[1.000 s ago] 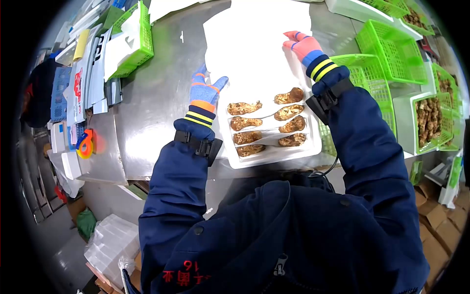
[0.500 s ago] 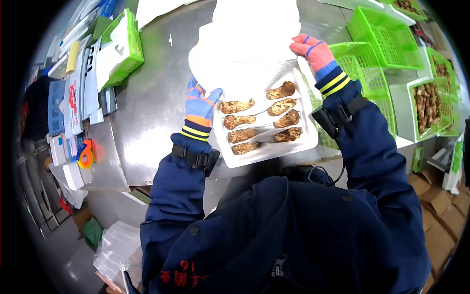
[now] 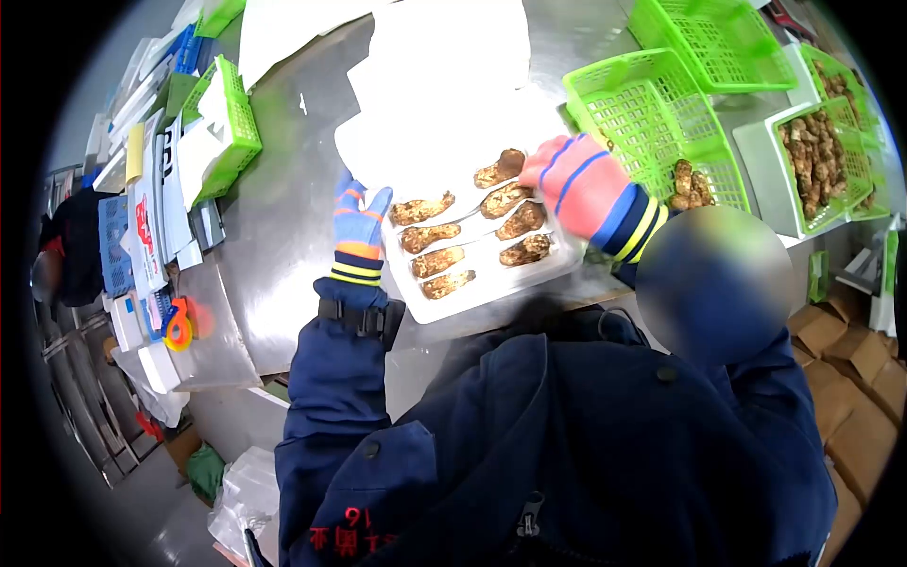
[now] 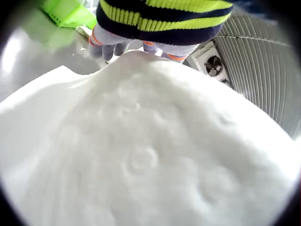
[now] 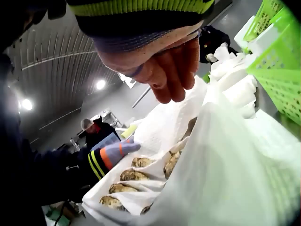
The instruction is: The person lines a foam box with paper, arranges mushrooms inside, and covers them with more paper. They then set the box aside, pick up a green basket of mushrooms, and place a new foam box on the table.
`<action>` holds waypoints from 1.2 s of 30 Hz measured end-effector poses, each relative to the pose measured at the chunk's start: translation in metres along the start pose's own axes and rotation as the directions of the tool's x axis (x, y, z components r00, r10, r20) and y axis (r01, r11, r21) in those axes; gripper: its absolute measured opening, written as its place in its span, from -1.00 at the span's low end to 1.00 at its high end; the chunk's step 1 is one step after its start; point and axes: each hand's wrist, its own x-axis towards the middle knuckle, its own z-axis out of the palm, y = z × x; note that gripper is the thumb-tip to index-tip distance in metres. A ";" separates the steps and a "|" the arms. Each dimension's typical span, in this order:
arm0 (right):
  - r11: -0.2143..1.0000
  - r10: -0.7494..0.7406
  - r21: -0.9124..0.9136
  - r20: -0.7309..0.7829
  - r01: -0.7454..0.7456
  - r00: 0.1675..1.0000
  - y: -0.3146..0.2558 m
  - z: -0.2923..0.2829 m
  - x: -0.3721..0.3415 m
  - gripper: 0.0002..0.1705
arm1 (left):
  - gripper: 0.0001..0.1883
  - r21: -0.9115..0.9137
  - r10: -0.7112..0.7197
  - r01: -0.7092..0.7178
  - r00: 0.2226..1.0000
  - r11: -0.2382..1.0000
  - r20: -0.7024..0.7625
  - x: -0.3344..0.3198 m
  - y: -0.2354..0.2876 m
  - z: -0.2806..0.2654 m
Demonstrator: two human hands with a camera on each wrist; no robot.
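A white tray (image 3: 472, 298) holds two columns of brown, mottled mushrooms (image 3: 430, 238) separated by folds of white paper. The left hand (image 3: 361, 222), in a blue and orange glove, rests at the tray's upper left edge with its thumb apart from the fingers; the left wrist view shows its fingers (image 4: 107, 49) along the edge of a white sheet (image 4: 141, 141). Over the tray's right side is the right hand (image 3: 581, 194), in a pink and blue glove, fingertips beside the top right mushroom (image 3: 501, 170). Its fingers (image 5: 171, 75) bend loosely, with nothing visible between them.
White paper sheets (image 3: 444, 57) spread behind the tray. Green baskets (image 3: 652, 113) stand at the right, some with mushrooms. A green basket (image 3: 231, 151), flat packaging and an orange tape dispenser (image 3: 178, 324) are at the left. Another person (image 5: 96, 134) appears in the background.
The right hand has come down and in toward the top right mushroom from the tray's upper right corner. The tray and left hand appear further left in the head view, as does the surrounding table.
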 end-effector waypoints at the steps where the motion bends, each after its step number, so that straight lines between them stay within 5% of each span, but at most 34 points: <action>1: 0.984 -0.031 -0.171 0.072 0.043 0.997 -0.008 -0.001 0.001 -0.85 | -0.62 0.030 0.037 -0.035 0.998 0.999 -0.049 -0.002 0.009 0.000; 2: 0.981 0.051 -0.190 0.041 -0.043 0.998 -0.003 -0.001 -0.003 -0.85 | -0.60 0.021 -0.041 0.045 0.989 0.999 -0.140 -0.009 0.020 -0.006; 3: 0.977 0.081 -0.187 -0.127 -0.104 0.989 0.007 0.001 -0.009 -0.82 | -0.62 0.173 0.149 -0.097 0.935 0.980 -0.322 -0.018 0.051 -0.004; 5: 0.979 0.118 -0.128 -0.267 -0.157 0.956 0.011 -0.012 -0.018 -0.74 | -0.62 0.165 0.290 -0.253 0.920 0.953 -0.264 -0.034 0.101 0.004; 6: 0.979 0.143 -0.108 -0.253 -0.175 0.957 0.015 -0.013 -0.023 -0.74 | -0.72 0.336 0.339 -0.300 0.939 0.893 -0.061 -0.039 0.108 0.009; 7: 0.979 0.145 -0.107 -0.235 -0.174 0.961 0.015 -0.013 -0.025 -0.74 | -0.78 0.279 0.252 -0.285 0.956 0.917 0.147 -0.045 0.118 0.023; 8: 0.979 0.146 -0.106 -0.223 -0.173 0.964 0.016 -0.015 -0.026 -0.75 | -0.80 0.257 0.301 -0.395 0.892 0.882 0.337 -0.045 0.113 0.040; 11: 0.980 0.162 -0.077 -0.214 -0.182 0.963 0.017 -0.019 -0.034 -0.75 | -0.80 0.536 0.100 -0.370 0.879 0.758 0.466 -0.045 0.118 0.070; 16: 0.973 0.217 -0.028 -0.231 -0.229 0.948 0.026 -0.024 -0.061 -0.76 | -0.70 0.621 0.006 -0.302 0.902 0.723 0.431 -0.041 0.122 0.082; 21: 0.967 0.236 -0.037 -0.252 -0.253 0.939 0.031 -0.035 -0.079 -0.76 | -0.68 0.435 -0.130 -0.033 0.932 0.900 0.340 -0.045 0.112 0.087; 30: 0.963 0.248 -0.037 -0.260 -0.266 0.933 0.037 -0.034 -0.081 -0.83 | -0.65 0.575 -0.152 -0.138 0.891 0.806 0.427 -0.037 0.111 0.094; 36: 0.965 0.248 -0.018 -0.272 -0.262 0.930 0.039 -0.032 -0.079 -0.83 | -0.66 0.477 0.152 -0.339 0.909 0.811 0.388 -0.034 0.125 0.093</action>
